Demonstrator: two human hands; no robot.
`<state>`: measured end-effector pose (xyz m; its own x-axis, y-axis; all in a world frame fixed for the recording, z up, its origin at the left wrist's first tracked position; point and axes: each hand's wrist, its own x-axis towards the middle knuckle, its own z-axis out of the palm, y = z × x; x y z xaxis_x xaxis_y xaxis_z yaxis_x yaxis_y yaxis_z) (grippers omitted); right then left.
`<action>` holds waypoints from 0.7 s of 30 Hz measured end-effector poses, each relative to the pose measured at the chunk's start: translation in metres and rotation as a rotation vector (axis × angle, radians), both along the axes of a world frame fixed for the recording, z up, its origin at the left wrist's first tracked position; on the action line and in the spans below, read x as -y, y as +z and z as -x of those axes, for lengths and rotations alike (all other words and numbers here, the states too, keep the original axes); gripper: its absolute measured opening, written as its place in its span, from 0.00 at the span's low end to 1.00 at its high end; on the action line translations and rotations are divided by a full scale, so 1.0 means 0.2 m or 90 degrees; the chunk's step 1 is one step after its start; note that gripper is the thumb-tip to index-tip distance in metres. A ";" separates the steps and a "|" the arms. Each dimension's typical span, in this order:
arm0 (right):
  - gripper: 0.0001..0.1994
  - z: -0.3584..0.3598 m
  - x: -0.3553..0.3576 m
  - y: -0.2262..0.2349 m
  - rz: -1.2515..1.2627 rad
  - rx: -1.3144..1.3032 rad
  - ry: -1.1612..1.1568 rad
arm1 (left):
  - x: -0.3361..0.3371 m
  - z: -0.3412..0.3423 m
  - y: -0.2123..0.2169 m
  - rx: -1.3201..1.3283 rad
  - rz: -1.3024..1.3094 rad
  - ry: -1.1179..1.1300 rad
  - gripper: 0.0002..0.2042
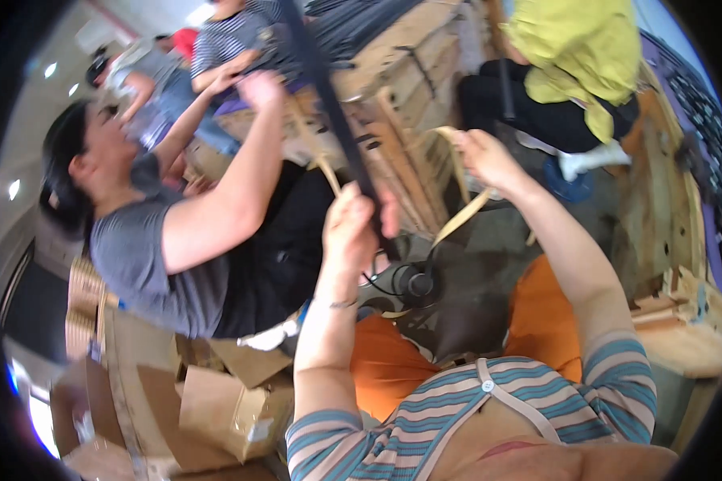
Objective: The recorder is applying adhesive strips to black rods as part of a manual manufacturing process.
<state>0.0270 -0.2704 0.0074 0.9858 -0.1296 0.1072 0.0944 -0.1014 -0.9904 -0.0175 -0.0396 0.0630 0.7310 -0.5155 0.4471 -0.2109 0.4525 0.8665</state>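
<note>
Both hands are up in front of the chest. A dark strap (329, 96) is pinched in the left hand (353, 220), thumb and fingers closed around it where it runs up and away toward the stacked boards (413, 48). A tan strip (461, 216) is gripped by the right hand (485, 156), fingers curled shut on its upper end, and the rest hangs down in a loose curve between the two arms. The picture's a bit motion-blurred, so the exact finger placement can't be made out.

Across on the left, a co-worker's arm (225, 200) is stretched up to the same stack, well apart from the left hand. Torn cardboard boxes (225, 409) are piled low on the left, and a person in yellow (578, 48) is seated on the boards at top right.

For doing it well, probably: the strap should be kept taut with the left pinch held close to where it's being worked, and the tan strip fed with a bit of slack kept out of it so it isn't twisted. The co-worker's arm should be given room, since both are reaching at one pile.
</note>
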 end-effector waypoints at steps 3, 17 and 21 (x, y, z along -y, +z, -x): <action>0.12 0.04 -0.03 -0.06 0.068 -0.019 0.009 | 0.00 -0.04 -0.03 -0.023 0.055 -0.066 0.13; 0.09 0.17 -0.06 0.03 -0.085 -0.117 0.483 | 0.08 -0.25 -0.23 -0.272 -0.256 0.084 0.07; 0.08 0.15 -0.05 0.01 -0.116 -0.019 0.475 | 0.07 -0.25 -0.24 -0.304 -0.231 0.024 0.07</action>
